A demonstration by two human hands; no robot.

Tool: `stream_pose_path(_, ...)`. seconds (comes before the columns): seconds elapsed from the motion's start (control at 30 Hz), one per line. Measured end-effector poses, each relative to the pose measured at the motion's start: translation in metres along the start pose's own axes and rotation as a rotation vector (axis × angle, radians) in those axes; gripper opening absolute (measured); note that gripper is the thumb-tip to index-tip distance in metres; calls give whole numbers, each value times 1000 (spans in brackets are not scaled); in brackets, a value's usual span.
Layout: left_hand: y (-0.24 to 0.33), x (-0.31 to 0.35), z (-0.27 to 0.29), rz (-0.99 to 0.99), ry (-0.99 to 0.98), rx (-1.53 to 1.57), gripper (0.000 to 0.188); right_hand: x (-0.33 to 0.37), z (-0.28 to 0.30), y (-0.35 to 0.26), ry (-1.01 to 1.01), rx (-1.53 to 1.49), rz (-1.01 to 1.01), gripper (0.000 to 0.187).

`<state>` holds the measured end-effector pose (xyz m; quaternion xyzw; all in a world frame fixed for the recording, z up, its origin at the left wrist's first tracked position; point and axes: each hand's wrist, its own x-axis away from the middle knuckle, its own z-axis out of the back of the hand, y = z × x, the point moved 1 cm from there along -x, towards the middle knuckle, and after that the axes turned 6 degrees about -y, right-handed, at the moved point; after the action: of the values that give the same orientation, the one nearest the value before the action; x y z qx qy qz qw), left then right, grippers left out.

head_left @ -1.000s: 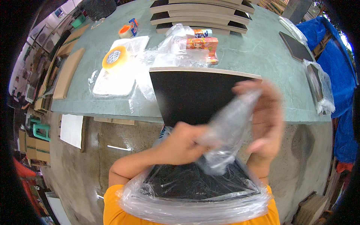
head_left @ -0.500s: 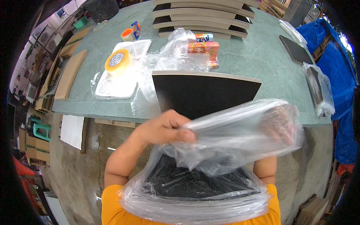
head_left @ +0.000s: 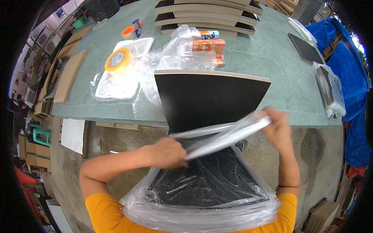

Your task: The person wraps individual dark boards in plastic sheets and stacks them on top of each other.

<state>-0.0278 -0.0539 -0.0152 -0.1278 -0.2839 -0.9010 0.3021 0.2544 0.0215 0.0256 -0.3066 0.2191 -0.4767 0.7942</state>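
Observation:
My left hand [head_left: 169, 152] is closed on one side of the mouth of a clear plastic bag [head_left: 233, 136]. On the other side, my right hand [head_left: 276, 127], blurred by motion, grips the bag's edge. Stretched between them, the bag's mouth forms a narrow loop. Just beyond it stands a stack of thin black boards [head_left: 211, 95], tilted at the table's near edge; the bag covers its lower edge from sight. Close to my body lies a black panel [head_left: 198, 182] under clear plastic, with thick layers of gathered plastic [head_left: 202, 217] along its near side.
On the green table [head_left: 272, 58] are a yellow tape roll [head_left: 117, 62] on white folded plastic, a tape dispenser [head_left: 132, 31], crumpled clear plastic [head_left: 175, 48] and a pink tissue pack [head_left: 210, 46]. Stacked boards [head_left: 206, 17] stand at the back. Wrapped boards [head_left: 328, 91] lie at right.
My right hand has come out from inside the plastic and now holds its edge. The bag has been drawn open into a loop, and my left hand has moved slightly lower.

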Motion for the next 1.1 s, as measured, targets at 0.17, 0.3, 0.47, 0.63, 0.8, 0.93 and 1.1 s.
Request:
stream_pose_path(0.17,-6,42,69,495,1230,590,11,9,-1,5,564,57,23,25)
stream_pose_path(0.3,-43,33,75,762,1448,-52,35,-10,-11,-17,514,328,283,53)
stream_pose_path(0.47,-26,21,68,581,1066,-293,62,-8,1,2,515,605,131,59)
stream_pose_path(0.63,-14,43,62,435,1170,-121,50,22,16,12,445,22,238,45)
stream_pose_path(0.8,-44,61,53,-205,1069,889,15,29,26,38,-71,-982,110,28)
stream_pose_path(0.93,-88,46,-28,-225,621,1615,16,26,-42,91,-324,-1172,-42,27)
stream_pose_path(1.1,-106,6,-119,337,341,1628,19,63,-146,169,-585,-1282,-415,17)
